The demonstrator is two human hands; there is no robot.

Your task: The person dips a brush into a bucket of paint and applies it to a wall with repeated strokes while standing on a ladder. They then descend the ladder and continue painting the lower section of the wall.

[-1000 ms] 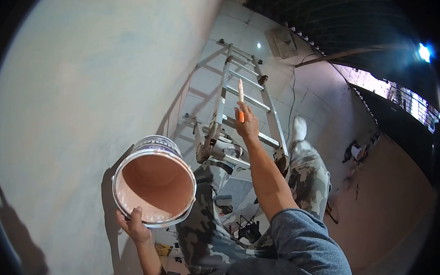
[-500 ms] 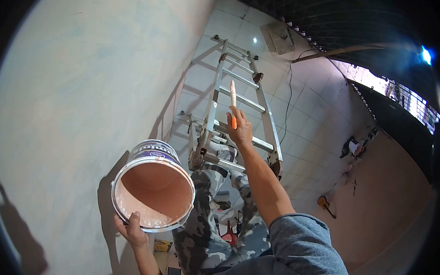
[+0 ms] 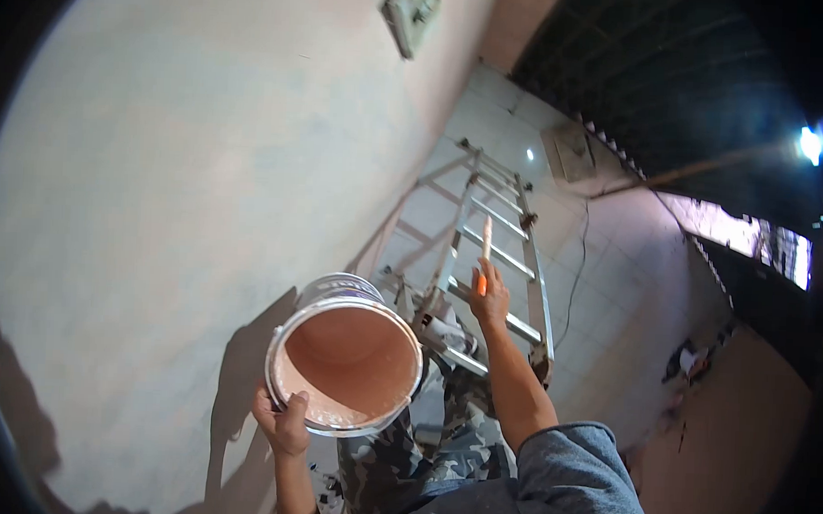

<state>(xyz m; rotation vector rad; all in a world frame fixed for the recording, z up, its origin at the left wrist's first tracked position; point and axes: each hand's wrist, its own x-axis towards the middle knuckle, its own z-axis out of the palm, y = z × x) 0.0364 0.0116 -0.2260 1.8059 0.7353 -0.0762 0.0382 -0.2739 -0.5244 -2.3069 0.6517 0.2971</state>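
My left hand (image 3: 283,423) grips a paint bucket (image 3: 345,332) at its lower rim, thumb over the edge and fingers beneath. The bucket is tilted with its mouth toward me; pinkish paint coats the inside and lies near the lower side. My right hand (image 3: 490,300) is closed around a slim paintbrush (image 3: 486,240), seen edge-on, with an orange handle and a pale, paint-smeared far end. The brush points away from me, above the rungs of a metal ladder (image 3: 500,252), apart from the bucket and the wall.
A pale, patchily painted wall (image 3: 179,176) fills the left side. A switch plate (image 3: 413,17) is fixed high on it. Tiled floor (image 3: 601,273) lies far below, with a dark cable (image 3: 579,272) across it. A bright lamp (image 3: 810,144) shines at the right.
My view has swung left and up, bringing the switch plate in. Bucket and brush appear farther right and lower, still held in the same hands.
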